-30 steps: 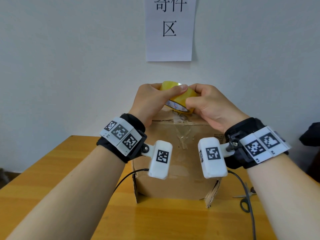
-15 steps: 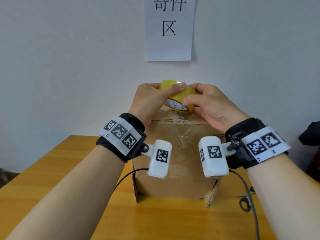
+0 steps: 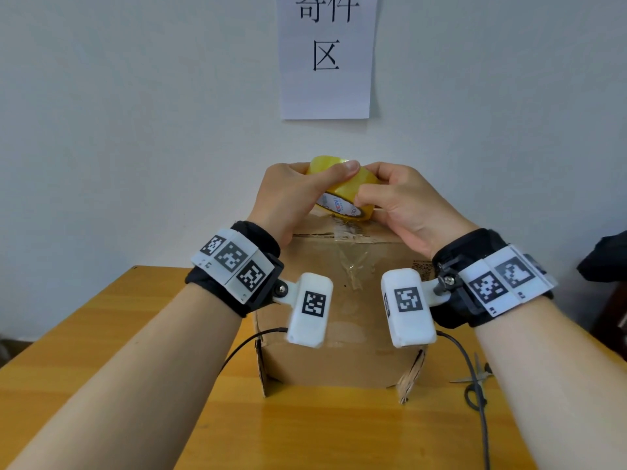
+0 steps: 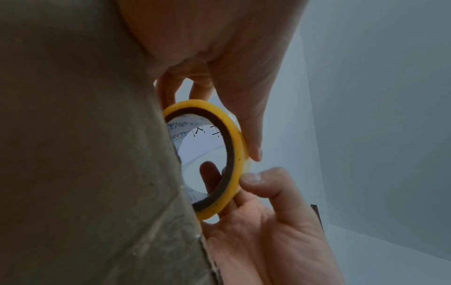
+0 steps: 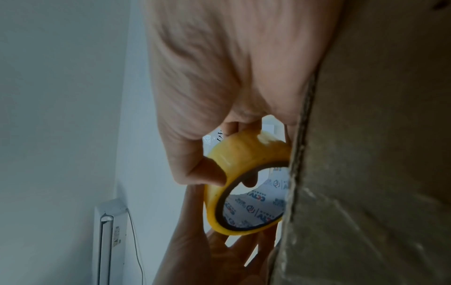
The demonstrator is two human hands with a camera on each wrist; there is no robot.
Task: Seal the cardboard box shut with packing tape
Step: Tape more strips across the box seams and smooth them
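A brown cardboard box (image 3: 339, 347) stands on the wooden table, old clear tape running down the middle of its near face. Just above its top both hands hold a yellow roll of packing tape (image 3: 349, 189). My left hand (image 3: 291, 198) grips the roll from the left, thumb laid over its top. My right hand (image 3: 400, 205) pinches the roll's right rim with thumb and fingers. In the left wrist view the tape roll (image 4: 234, 154) sits beside the box (image 4: 85, 154). The right wrist view shows the tape roll (image 5: 234, 160) against the box edge (image 5: 366, 173).
Scissors (image 3: 475, 385) lie on the table (image 3: 101, 334) right of the box, next to a black cable. A paper sign (image 3: 325, 56) hangs on the white wall behind. A dark object (image 3: 607, 262) sits at the far right edge.
The hands and the roll stay almost where they were above the box; the right thumb has shifted slightly along the roll's rim.
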